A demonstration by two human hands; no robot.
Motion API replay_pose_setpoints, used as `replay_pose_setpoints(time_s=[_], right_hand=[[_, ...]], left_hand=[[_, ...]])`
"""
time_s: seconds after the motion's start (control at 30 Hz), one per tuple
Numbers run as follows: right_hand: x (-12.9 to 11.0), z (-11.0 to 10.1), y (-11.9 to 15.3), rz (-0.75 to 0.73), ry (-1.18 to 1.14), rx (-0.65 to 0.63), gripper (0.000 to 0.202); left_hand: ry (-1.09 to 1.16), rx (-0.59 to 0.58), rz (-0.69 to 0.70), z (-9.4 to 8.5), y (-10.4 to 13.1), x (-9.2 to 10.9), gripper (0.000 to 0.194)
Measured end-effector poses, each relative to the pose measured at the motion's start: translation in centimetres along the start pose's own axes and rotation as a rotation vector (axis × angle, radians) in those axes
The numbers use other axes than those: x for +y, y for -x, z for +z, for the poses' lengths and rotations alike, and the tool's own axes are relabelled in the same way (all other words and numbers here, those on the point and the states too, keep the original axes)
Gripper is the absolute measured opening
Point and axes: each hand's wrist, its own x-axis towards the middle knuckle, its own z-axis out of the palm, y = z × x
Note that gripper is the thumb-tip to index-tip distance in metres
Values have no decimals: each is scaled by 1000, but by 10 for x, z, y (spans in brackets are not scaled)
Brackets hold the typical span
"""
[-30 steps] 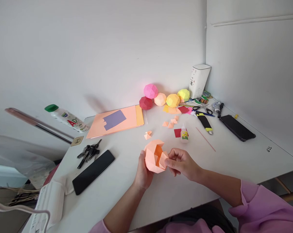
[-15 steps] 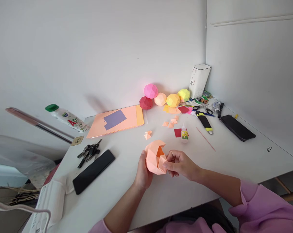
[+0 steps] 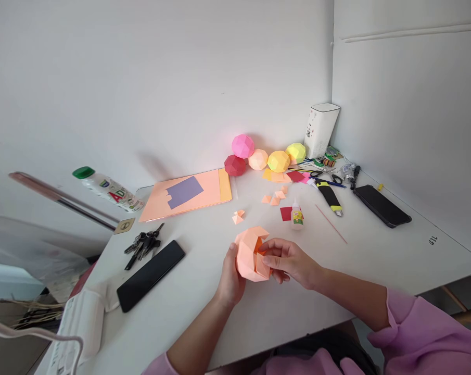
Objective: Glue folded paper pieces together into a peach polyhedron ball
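Low in the middle of the frame, the left hand (image 3: 232, 281) cups a peach paper ball (image 3: 246, 255) from its left side, the thumb laid up along the wall. The right hand (image 3: 293, 263) pinches a flap (image 3: 263, 266) at the ball's right side, thumb on its outer face and fingertips at or inside the opening; the exact hold of those fingers is hidden.

The ball seems hollow and thin-walled, so the likeliest trouble is crushing: too firm a squeeze from the left palm could dent the faces and skew the gap. If the right fingers push too far inward, the flap could buckle or crease off its fold line, or a neighbouring seam could split. Glue, if any lies on the edges, might stick to the fingertips and drag the flap out of line when they let go; no wet glue can be made out.

Just above the ball, near centre, a small folded piece (image 3: 238, 216) lies loose and could be knocked by a knuckle. Right of it the glue bottle (image 3: 296, 217) stands upright, near enough to the right hand that a careless lift might tip it.
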Motion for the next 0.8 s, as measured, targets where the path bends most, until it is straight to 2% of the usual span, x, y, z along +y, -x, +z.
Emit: replay_pose_setpoints(time_s=[0.2,0.43,0.8], right_hand=[[1,-3,-1,27,-46,-16,38],[-4,-2,1,21,-76,-64,30],[-2,-1,2,-94,147,21,30]], left_hand=[[-5,-46,-20,0,1,1,64],[5,-56,-26,2,2,3,59],[-19,-70,-25,3,2,4,57]])
